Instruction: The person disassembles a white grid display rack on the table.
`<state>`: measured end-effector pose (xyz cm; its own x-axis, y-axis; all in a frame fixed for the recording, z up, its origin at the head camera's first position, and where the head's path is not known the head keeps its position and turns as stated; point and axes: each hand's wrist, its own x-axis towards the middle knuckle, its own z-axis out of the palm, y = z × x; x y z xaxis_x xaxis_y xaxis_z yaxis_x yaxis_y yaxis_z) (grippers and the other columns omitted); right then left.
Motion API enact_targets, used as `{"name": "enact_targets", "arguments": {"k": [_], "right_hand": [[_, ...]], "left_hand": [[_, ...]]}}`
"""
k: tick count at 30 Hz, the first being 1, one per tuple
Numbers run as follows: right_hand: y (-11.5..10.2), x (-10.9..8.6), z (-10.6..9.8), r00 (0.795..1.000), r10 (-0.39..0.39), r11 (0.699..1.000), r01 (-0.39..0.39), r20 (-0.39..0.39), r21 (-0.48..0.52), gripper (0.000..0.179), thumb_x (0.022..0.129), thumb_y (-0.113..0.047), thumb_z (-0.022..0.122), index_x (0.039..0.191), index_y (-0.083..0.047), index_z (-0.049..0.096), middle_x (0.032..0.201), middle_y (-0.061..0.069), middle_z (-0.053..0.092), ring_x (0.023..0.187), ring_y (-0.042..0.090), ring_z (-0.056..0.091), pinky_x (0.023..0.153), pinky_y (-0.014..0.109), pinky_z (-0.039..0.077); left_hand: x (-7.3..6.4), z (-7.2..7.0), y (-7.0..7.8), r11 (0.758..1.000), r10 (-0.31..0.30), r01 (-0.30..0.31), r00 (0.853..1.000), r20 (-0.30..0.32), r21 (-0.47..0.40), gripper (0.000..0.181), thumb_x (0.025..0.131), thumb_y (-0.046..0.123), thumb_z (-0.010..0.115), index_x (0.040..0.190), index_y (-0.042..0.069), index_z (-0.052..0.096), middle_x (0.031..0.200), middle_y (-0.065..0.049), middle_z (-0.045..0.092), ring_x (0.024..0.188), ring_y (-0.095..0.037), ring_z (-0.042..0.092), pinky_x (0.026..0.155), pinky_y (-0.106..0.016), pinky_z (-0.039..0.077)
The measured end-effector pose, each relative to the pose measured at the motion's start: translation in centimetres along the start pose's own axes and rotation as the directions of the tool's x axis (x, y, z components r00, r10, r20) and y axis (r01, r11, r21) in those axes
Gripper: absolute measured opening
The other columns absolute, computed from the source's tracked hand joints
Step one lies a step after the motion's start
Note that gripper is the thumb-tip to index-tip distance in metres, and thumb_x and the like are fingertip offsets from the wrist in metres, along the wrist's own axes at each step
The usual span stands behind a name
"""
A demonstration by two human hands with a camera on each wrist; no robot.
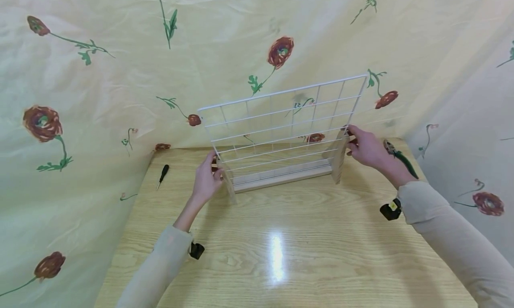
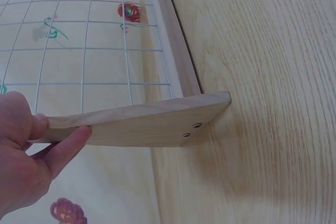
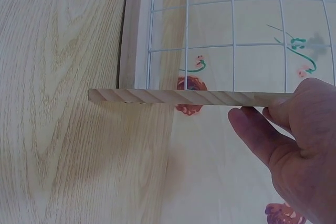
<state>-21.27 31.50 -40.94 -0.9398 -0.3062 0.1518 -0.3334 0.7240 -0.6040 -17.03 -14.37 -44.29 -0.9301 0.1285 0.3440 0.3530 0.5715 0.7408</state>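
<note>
A wooden stand with a white wire grid (image 1: 282, 92) stands upright near the back of the table, slightly angled. Its wooden crossbar (image 1: 281, 181) runs low between two wooden side panels. My left hand (image 1: 206, 178) grips the upper end of the left panel (image 2: 131, 124) between thumb and fingers. Two screw heads (image 2: 197, 125) show low on that panel's outer face. On the other side, my right hand (image 1: 367, 147) holds the upper end of the right panel (image 3: 173, 96). Some fingertips of both hands are hidden behind the panels.
A black-handled screwdriver (image 1: 163, 174) lies on the wooden table (image 1: 249, 236), left of the stand. Pliers with green handles (image 1: 405, 163) lie by the right forearm. Flower-patterned cloth (image 1: 225, 53) hangs close behind the stand and along both sides.
</note>
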Motion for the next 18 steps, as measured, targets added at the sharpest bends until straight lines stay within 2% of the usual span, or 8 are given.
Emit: {"name": "enact_targets", "arguments": {"k": [9, 18], "right_hand": [[-0.4, 0.1, 0.3, 1.0, -0.011, 0.999, 0.011, 0.016, 0.037, 0.042, 0.094, 0.016, 0.049, 0.135, 0.011, 0.042, 0.124, 0.037, 0.05, 0.102, 0.056, 0.06, 0.07, 0.044, 0.063], [-0.7, 0.3, 0.5, 1.0, -0.029, 0.999, 0.029, 0.011, 0.024, 0.044, 0.093, 0.017, 0.049, 0.136, 0.013, 0.04, 0.123, 0.039, 0.05, 0.098, 0.056, 0.061, 0.07, 0.049, 0.062]], "left_hand": [[-0.6, -0.3, -0.2, 1.0, 0.027, -0.027, 0.999, -0.022, 0.003, 0.049, 0.083, -0.023, 0.06, 0.127, -0.005, 0.05, 0.108, -0.027, 0.065, 0.084, -0.039, 0.069, 0.064, -0.036, 0.063], [-1.2, -0.7, 0.0, 1.0, -0.005, 0.005, 1.0, -0.013, -0.008, 0.051, 0.085, -0.022, 0.06, 0.133, -0.009, 0.048, 0.112, -0.031, 0.063, 0.088, -0.041, 0.068, 0.066, -0.033, 0.063]]}}
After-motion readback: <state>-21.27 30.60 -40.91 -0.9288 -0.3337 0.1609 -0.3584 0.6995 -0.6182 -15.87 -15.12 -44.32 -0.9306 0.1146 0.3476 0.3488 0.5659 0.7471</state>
